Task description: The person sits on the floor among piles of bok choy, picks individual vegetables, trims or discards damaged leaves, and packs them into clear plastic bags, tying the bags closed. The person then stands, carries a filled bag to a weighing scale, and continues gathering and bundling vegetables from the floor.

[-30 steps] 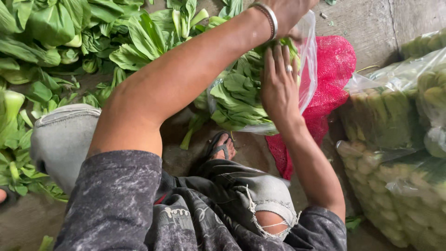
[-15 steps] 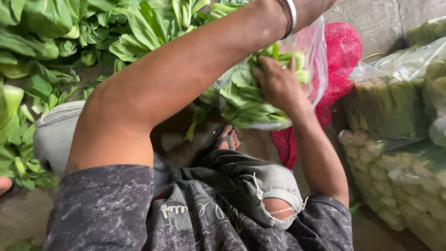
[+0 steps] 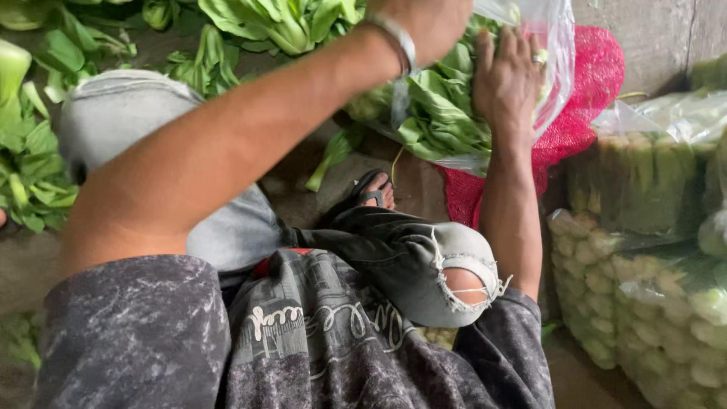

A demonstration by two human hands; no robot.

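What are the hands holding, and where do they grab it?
The left hand grips the clear plastic bag of leafy greens near its top edge. The right hand presses flat on the greens inside.

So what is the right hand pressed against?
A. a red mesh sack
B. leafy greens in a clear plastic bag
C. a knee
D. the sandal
B: the right hand lies flat on the leafy greens inside the clear plastic bag, while the red mesh sack sits behind it and the sandal is lower down.
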